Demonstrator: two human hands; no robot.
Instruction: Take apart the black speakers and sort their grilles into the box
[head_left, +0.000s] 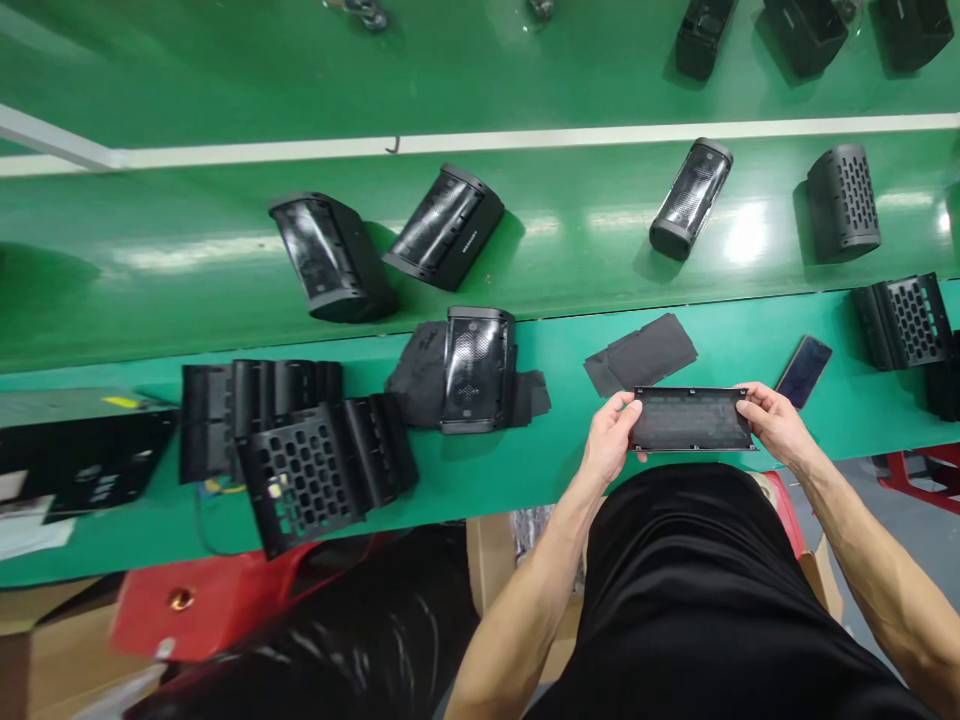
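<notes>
Between my two hands is a black rectangular panel (691,420) with a thin raised rim and small clips along its long edges. My left hand (613,432) pinches its left end, thumb on the face. On the right end, my right hand (771,420) grips it the same way. The panel is held level over the front edge of the green table, just above my lap. Right behind it lie dark thin sheets (652,352), partly overlapping. A phone (804,370) rests on the table beyond my right hand.
A glossy-fronted black speaker housing (478,370) stands on dark cloth-like sheets. Left of it are stacked black perforated shells (300,478). More housings (448,228) sit on the conveyor-like green surface behind. A red stool (202,605) is below the table at left.
</notes>
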